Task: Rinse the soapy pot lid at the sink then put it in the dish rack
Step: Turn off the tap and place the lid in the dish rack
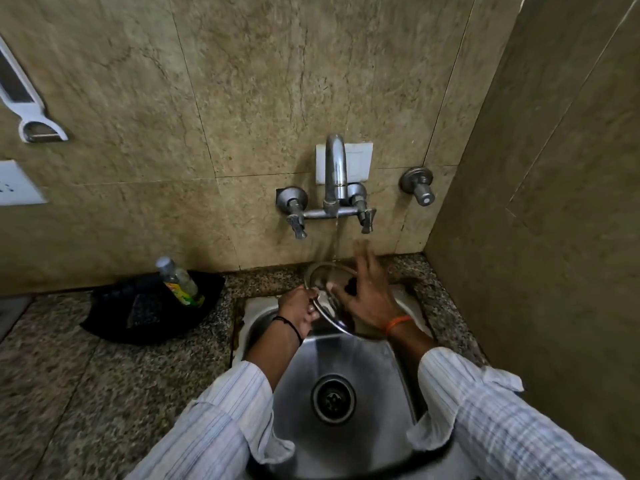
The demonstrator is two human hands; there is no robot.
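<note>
A round steel pot lid (323, 278) with a dark knob is held tilted over the back of the steel sink (346, 362), under a thin stream of water from the wall tap (335, 168). My left hand (298, 308) grips the lid's near-left rim. My right hand (367, 289) lies spread across the lid's top face, fingers apart and blurred, partly hiding the knob. No dish rack is in view.
A black tray (114, 317) with a dish soap bottle (180, 282) sits on the granite counter left of the sink. Tiled walls stand behind and close on the right. A white peeler (41, 128) hangs on the wall at the far left.
</note>
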